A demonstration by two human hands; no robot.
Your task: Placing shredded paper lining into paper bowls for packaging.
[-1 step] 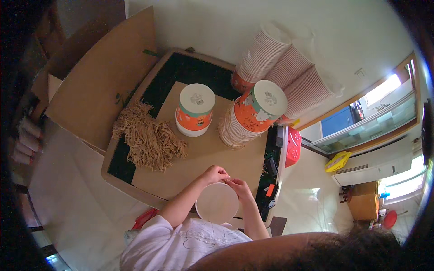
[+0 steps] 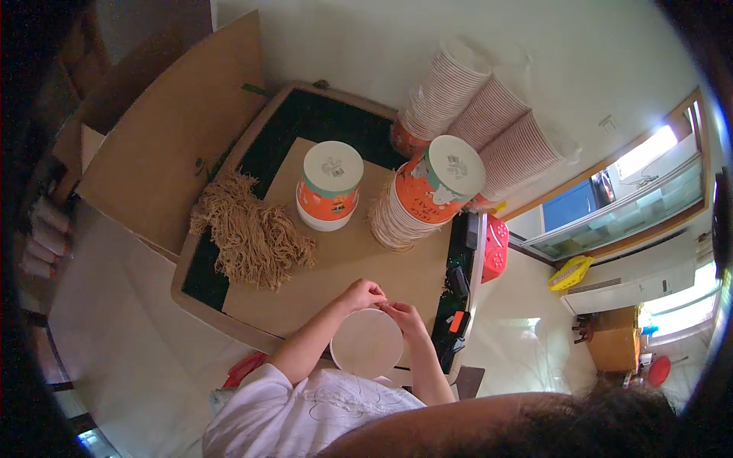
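A round white paper bucket (image 2: 366,345) stands in front of my body at the near table edge, its open mouth facing up. At its far rim my left hand (image 2: 362,295) and my right hand (image 2: 405,316) meet with fingertips pinched. What lies between them is too small to make out. Left of the cardboard sheet is a heap of tan twisted paper cords (image 2: 252,233). Beyond my hands, two or more nested orange-and-white buckets (image 2: 330,197) sit upside down. To their right leans a taller stack of orange printed buckets (image 2: 431,187), with tan cords along its side.
Cardboard (image 2: 340,263) covers much of the dark green tabletop (image 2: 321,114). Tall sleeves of nested buckets (image 2: 489,107) lean at the wall. A big open cardboard box (image 2: 172,130) borders the left. Small black items (image 2: 458,282) and a red basket (image 2: 495,248) are at the right edge.
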